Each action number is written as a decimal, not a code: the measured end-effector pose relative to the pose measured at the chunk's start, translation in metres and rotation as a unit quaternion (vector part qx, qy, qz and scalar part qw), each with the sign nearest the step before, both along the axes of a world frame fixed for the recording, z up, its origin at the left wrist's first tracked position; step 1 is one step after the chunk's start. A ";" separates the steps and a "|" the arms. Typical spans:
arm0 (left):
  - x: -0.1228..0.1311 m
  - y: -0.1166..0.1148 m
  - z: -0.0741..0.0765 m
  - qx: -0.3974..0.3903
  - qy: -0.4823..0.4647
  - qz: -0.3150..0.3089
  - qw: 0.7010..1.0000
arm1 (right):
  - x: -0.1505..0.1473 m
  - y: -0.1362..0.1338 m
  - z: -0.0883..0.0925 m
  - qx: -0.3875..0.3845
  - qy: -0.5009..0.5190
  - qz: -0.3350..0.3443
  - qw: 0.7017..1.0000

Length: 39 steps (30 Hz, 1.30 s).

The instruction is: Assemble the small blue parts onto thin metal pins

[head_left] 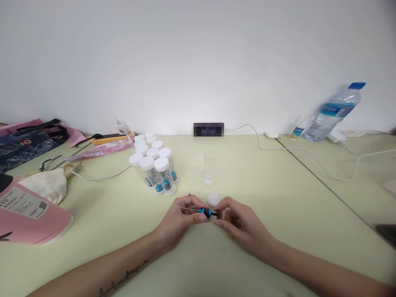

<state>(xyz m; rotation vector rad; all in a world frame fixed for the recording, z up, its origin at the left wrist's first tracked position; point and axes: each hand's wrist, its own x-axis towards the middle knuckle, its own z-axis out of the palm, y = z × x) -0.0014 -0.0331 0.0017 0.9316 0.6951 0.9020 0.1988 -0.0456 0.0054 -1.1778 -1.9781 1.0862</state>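
My left hand (184, 212) pinches the blue metal body of a small tool (204, 212), which has thin metal wires running out to the left. At its other end a black shaft with a round black knob sits between the thumb and finger of my right hand (236, 218). Just beyond my fingers a white round cap (213, 199) lies on the table. Behind the cap stands a clear tube (209, 167) without a lid. To the left several clear tubes with white caps (161, 164) are grouped, with blue pieces visible inside some of them.
A pink cup (34, 210) and a cream cloth pouch (46, 183) are at the left. By the wall are a dark digital display (208, 129), a glue bottle (297, 132) and a water bottle (334, 113). A white cable (309, 154) crosses the right side.
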 end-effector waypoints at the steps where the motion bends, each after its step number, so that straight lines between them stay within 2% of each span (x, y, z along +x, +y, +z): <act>1: 0.000 0.000 0.000 0.001 0.000 -0.001 1.000 | 0.000 0.000 -0.001 0.002 0.002 -0.008 1.000; 4: -0.001 -0.001 -0.001 0.006 0.000 -0.003 1.000 | -0.001 0.000 0.000 0.004 0.001 -0.016 1.000; 9: -0.001 0.000 -0.002 0.015 0.013 -0.014 1.000 | 0.000 0.001 0.003 -0.005 -0.018 0.032 0.999; 15: -0.001 0.001 -0.003 0.014 0.003 -0.006 1.000 | 0.000 0.000 -0.003 0.004 0.006 -0.009 1.000; 22: 0.000 0.000 -0.002 0.018 0.016 -0.018 1.000 | 0.000 0.002 0.001 0.004 -0.026 0.033 0.999; 28: 0.000 0.000 -0.002 0.016 0.008 -0.010 1.000 | -0.001 0.000 -0.004 -0.001 -0.005 -0.012 1.000; 35: 0.000 0.000 -0.003 0.021 0.020 -0.015 0.999 | 0.002 0.001 -0.001 0.010 -0.012 0.051 0.999; 39: 0.000 0.000 -0.003 0.016 0.008 0.005 1.000 | 0.004 0.000 -0.002 -0.002 0.031 0.025 0.999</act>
